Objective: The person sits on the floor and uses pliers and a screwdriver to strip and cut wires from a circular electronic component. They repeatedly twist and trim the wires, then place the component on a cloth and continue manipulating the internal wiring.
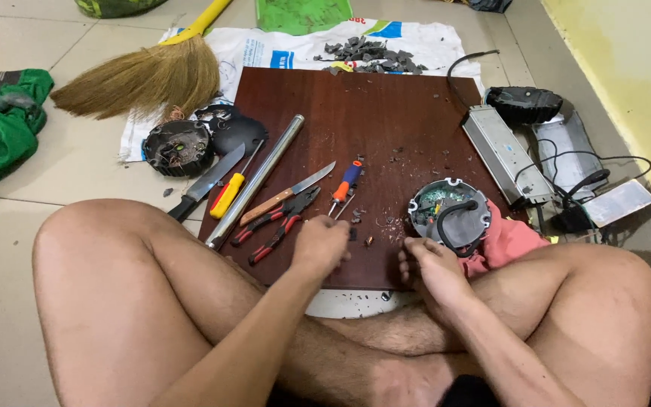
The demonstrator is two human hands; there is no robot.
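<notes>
**Hands curled at the board's near edge**

Tiled floor, a dark wooden board [386, 113] laid on it, the person cross-legged behind. Nearest, the left hand [321, 245] sits with fingers curled together; whether it pinches anything I cannot tell. The right hand [425, 260] is likewise curled, just beside a round grey housing [449, 213] lying up and to its right. Red pliers [276, 224] lie left of the left hand, long axis slanting away. Farther: screwdriver [345, 185], knife [286, 197], steel tube [256, 181].
</notes>
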